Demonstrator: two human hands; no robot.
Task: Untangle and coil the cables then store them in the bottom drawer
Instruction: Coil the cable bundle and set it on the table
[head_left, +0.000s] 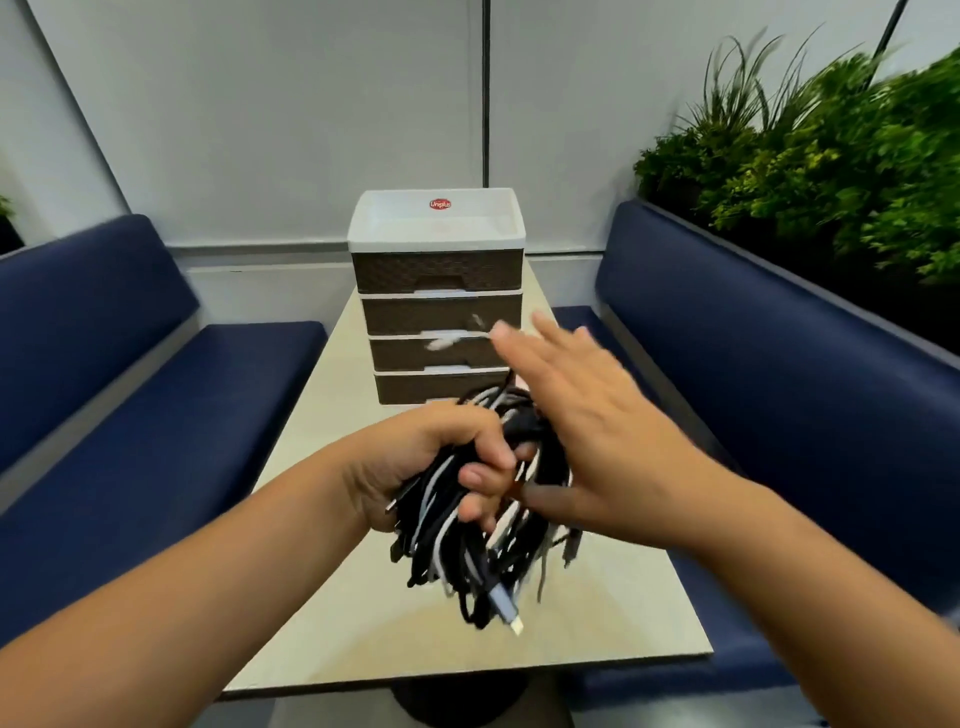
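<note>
- Gripping the cables (467, 525): your left hand (415, 462) is clenched around the middle of a mixed black-and-white bundle, held up above the table (597, 613).
- Your right hand (582, 431) is spread flat, fingers splayed, against the bundle's right side; it's motion-blurred and grasps nothing that I can see.
- Loose ends and plugs dangle below your fist, one USB plug (506, 610) lowest. Looks like one tangle, with no separate coils visible.
- A white cable end (457, 338) shows blurred in front of the drawer unit (439, 296), beyond your right fingertips.
- All four drawers look closed; the bottom drawer (415, 387) is partly hidden by the bundle.
- Judgement: early stage. Untangling, coiling, opening the drawer and stowing are all still to do.
</note>
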